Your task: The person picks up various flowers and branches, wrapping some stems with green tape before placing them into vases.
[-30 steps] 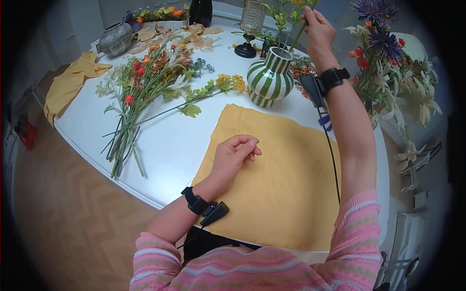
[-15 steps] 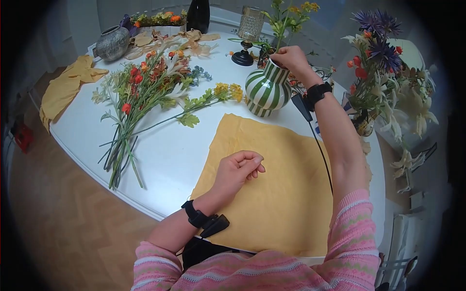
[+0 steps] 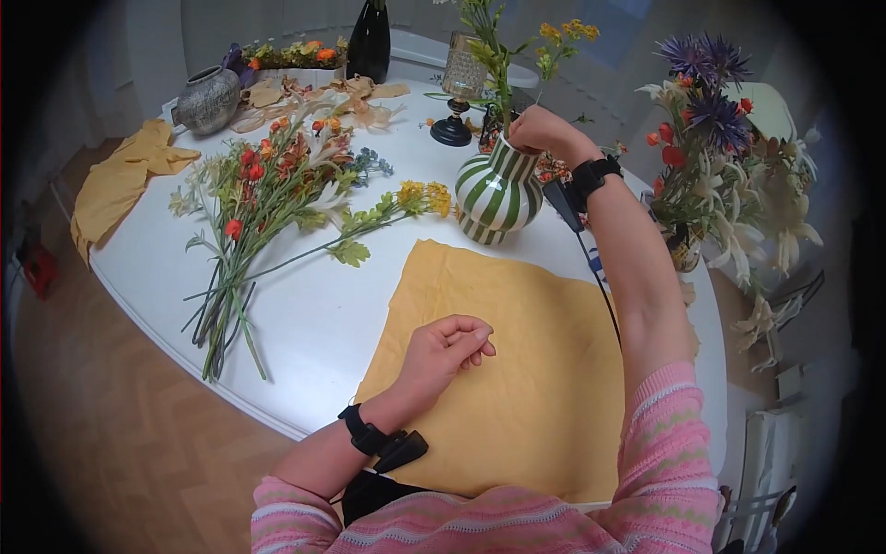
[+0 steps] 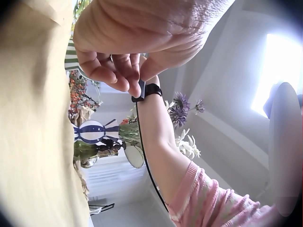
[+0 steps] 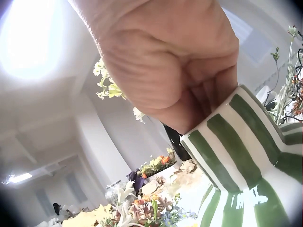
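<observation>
My right hand (image 3: 546,132) is at the mouth of a green-and-white striped vase (image 3: 498,192), its curled fingers dipping inside the neck around a flower stem (image 3: 506,103). In the right wrist view the vase's rim hides the fingertips; the striped neck (image 5: 232,137) tilts just below the palm. Leafy greenery and small yellow flowers (image 3: 570,31) rise above the vase. My left hand (image 3: 445,355) hovers over a yellow cloth (image 3: 517,388), fingers loosely curled and holding nothing. Left of the vase, a yellow-flowered stem (image 3: 369,224) lies against a pile of mixed artificial flowers (image 3: 263,203).
At the back stand a grey pot (image 3: 209,100), a dark bottle (image 3: 369,46), a glass candle holder (image 3: 454,92) and a flower box (image 3: 293,63). A tall arrangement with purple blooms (image 3: 720,120) stands right of my arm. Another yellow cloth (image 3: 120,189) hangs over the left table edge.
My right hand has come down from high on the stem to the vase mouth, lowering the flower into the neck. The left hand stays nearly still; the view has tilted up slightly.
</observation>
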The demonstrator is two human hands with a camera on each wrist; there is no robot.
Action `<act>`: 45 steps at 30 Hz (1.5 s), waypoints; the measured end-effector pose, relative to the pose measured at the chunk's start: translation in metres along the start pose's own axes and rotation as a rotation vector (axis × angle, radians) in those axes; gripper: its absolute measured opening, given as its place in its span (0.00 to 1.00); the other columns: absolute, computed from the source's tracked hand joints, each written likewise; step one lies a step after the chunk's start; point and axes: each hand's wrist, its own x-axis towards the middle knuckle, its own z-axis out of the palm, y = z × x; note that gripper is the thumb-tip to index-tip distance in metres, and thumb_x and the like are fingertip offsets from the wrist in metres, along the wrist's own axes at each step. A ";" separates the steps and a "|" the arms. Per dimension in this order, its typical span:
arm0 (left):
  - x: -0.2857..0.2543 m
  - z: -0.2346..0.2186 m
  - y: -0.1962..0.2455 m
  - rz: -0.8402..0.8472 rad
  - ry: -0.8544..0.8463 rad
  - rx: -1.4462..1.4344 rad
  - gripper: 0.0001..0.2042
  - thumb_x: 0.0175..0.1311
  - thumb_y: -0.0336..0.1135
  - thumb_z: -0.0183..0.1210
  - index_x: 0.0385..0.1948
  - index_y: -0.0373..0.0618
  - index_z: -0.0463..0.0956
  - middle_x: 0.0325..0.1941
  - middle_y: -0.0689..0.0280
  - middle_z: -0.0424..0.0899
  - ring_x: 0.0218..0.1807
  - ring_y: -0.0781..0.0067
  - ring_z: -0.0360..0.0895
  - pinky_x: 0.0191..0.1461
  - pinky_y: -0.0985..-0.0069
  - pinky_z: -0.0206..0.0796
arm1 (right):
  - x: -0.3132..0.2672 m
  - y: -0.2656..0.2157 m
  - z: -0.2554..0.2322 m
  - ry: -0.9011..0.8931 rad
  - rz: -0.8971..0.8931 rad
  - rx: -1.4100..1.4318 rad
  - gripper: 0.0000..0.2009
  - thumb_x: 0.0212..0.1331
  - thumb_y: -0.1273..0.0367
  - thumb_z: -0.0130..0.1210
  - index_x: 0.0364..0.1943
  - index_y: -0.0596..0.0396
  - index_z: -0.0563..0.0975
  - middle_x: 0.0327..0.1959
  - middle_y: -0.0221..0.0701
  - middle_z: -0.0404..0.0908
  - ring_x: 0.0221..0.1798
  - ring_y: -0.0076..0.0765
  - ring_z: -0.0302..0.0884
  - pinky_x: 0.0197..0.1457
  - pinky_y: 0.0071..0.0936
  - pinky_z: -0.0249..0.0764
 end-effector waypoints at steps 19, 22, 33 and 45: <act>0.000 0.000 0.001 -0.003 -0.016 -0.001 0.08 0.67 0.36 0.57 0.39 0.41 0.78 0.30 0.70 0.83 0.30 0.87 0.72 0.35 0.86 0.62 | 0.008 0.000 0.004 0.064 -0.134 -0.310 0.09 0.47 0.73 0.56 0.31 0.62 0.84 0.21 0.33 0.80 0.26 0.27 0.76 0.31 0.27 0.72; 0.000 -0.001 0.001 -0.008 -0.018 0.005 0.08 0.67 0.36 0.57 0.39 0.41 0.78 0.30 0.70 0.83 0.30 0.87 0.72 0.35 0.86 0.62 | 0.003 -0.001 0.002 0.010 -0.086 -0.128 0.07 0.47 0.74 0.54 0.26 0.64 0.82 0.19 0.32 0.77 0.24 0.27 0.73 0.30 0.25 0.70; -0.001 0.000 0.004 -0.015 -0.023 0.013 0.09 0.67 0.35 0.56 0.40 0.40 0.78 0.31 0.69 0.83 0.31 0.85 0.73 0.37 0.85 0.64 | 0.003 -0.007 0.004 0.043 0.059 0.158 0.16 0.57 0.64 0.49 0.29 0.68 0.79 0.28 0.45 0.81 0.31 0.47 0.80 0.37 0.41 0.72; -0.001 0.000 0.003 -0.022 -0.035 0.019 0.08 0.68 0.34 0.56 0.40 0.39 0.78 0.31 0.68 0.82 0.31 0.83 0.73 0.39 0.83 0.64 | -0.009 -0.013 0.010 0.334 0.040 -0.246 0.15 0.48 0.60 0.59 0.33 0.58 0.84 0.35 0.47 0.83 0.41 0.52 0.82 0.47 0.41 0.76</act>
